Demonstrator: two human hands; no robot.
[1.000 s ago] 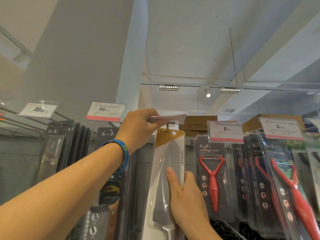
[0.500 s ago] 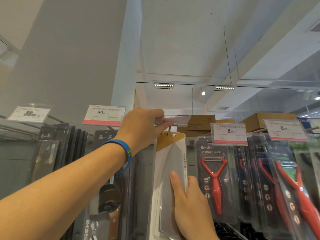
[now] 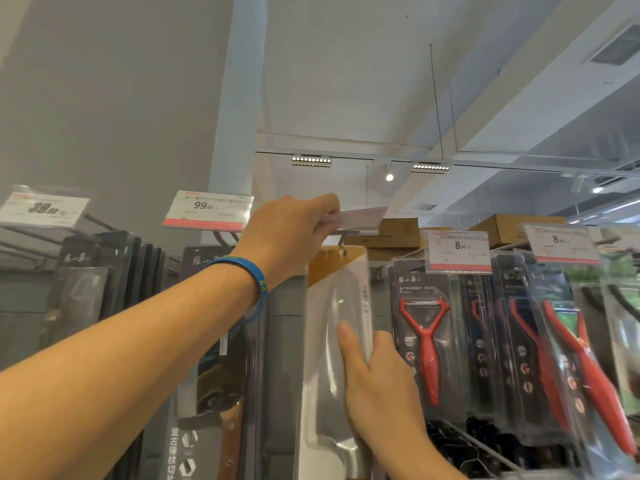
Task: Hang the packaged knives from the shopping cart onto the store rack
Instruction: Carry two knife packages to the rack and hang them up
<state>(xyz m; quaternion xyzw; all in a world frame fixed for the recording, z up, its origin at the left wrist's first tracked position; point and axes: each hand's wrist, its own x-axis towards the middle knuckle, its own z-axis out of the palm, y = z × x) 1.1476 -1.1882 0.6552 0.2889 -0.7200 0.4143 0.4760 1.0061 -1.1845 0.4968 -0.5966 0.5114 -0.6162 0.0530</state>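
**Knife pack up at the hook, tag lifted**

My left hand (image 3: 291,233) pinches the price tag (image 3: 360,216), tipping it up above the hook (image 3: 342,241). My right hand (image 3: 377,386) grips the right edge of the packaged knife (image 3: 329,306), thumb across its front. The pack is a clear blister on white card with a mustard top band. Its hang hole sits at the hook's tip, on the top row of the rack (image 3: 287,317). Dark knife packs (image 3: 204,341) stand just left and red peelers (image 3: 424,341) hang just right, leaving a narrow slot.

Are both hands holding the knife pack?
No, only the right hand grips the knife pack; the left hand pinches a price tag above it.
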